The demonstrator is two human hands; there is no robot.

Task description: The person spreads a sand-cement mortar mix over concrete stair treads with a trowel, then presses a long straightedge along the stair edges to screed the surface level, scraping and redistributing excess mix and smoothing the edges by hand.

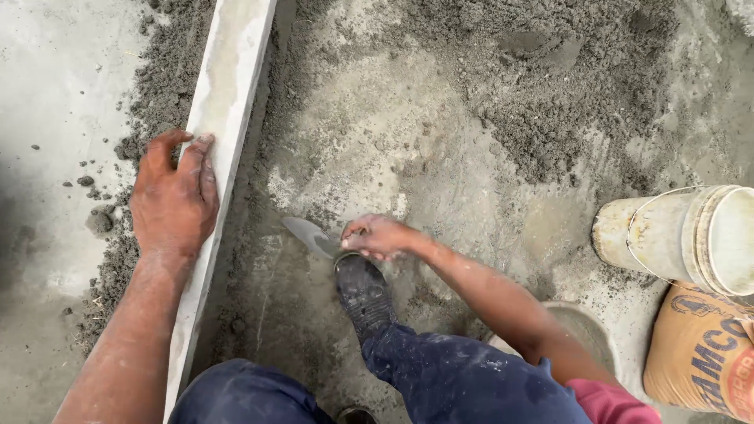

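My left hand (174, 195) lies flat on a long pale straightedge board (228, 86) that runs from the top of the view down to the bottom left. Its fingers rest on the board's left edge. My right hand (378, 235) grips the handle of a small trowel (310, 235), whose grey blade points left and touches the mortar-covered ground. The hand hovers just above the toe of my dark shoe (364, 294). Damp grey sand-cement mix (550, 102) spreads over the ground to the right of the board.
A mortar-smeared white bucket (683, 235) lies on its side at the right edge. Below it stands a brown cement sack (703, 353). A grey bowl rim (585, 326) shows behind my right forearm. Smooth concrete (55, 94) lies left of the board, with crumbs of mix.
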